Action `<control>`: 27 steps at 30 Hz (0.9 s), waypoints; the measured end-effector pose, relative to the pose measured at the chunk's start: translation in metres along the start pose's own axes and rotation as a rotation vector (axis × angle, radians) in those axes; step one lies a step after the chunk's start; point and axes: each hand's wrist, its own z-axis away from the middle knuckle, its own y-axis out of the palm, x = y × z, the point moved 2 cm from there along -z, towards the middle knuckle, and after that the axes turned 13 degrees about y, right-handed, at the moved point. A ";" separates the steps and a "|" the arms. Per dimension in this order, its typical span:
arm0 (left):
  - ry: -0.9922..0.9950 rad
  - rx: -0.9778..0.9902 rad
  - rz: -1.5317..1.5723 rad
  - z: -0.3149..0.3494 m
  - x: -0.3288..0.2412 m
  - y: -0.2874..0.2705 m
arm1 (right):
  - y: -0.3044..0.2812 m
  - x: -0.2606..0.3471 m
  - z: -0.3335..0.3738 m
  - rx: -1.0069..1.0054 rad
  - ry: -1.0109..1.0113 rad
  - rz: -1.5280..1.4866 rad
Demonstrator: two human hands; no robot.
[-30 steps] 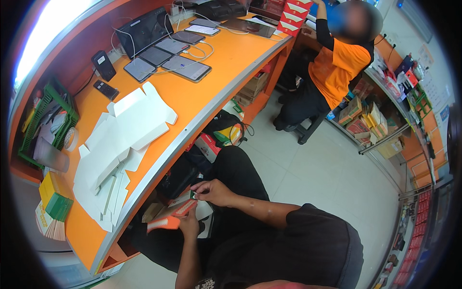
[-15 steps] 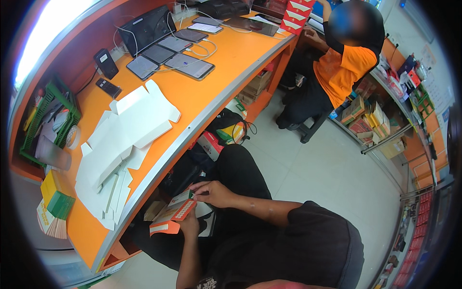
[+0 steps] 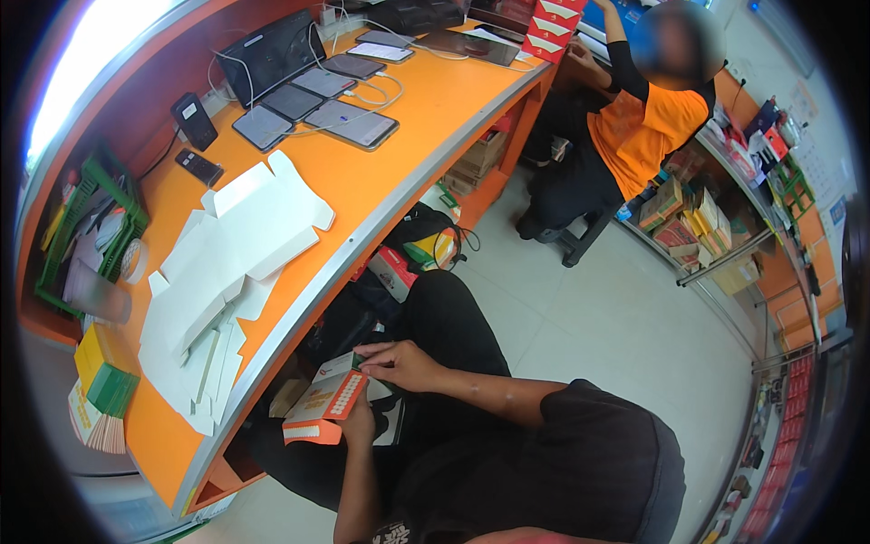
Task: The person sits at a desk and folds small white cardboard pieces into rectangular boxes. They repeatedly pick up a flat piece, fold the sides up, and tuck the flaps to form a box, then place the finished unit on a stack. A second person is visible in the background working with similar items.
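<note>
Over my lap I have a small cardboard carton (image 3: 319,401), orange, white and green, with a row of white marks along one side. An orange end flap sticks out at its left end. My left hand (image 3: 359,419) is closed round its near side, the fingers partly hidden behind it. At the carton's far right end, my right hand (image 3: 399,364) has its thumb and fingertips closed on the green edge. Flattened white carton blanks (image 3: 245,236) lie in a loose pile on the orange desk (image 3: 399,136), to the left of my hands.
Several phones (image 3: 349,122) with white cables lie at the desk's far side. A green basket (image 3: 100,222) and a yellow-green box (image 3: 107,367) stand at the left. Under the desk are bags and boxes (image 3: 391,272). Another person in an orange shirt (image 3: 643,136) sits beyond, beside stacked red cartons (image 3: 551,32).
The carton has tilted slightly, so more of its printed top face shows. My right fingers are still at its green end, and my left hand keeps its hold.
</note>
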 end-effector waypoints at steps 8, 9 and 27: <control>0.131 0.068 0.262 -0.009 0.011 0.000 | 0.016 -0.011 0.007 0.130 0.077 -0.380; 0.132 0.111 0.222 -0.010 0.012 -0.002 | 0.012 -0.008 0.006 0.166 0.110 -0.469; 0.120 0.254 0.031 -0.005 -0.001 0.000 | 0.013 0.013 0.004 -0.345 -0.108 0.305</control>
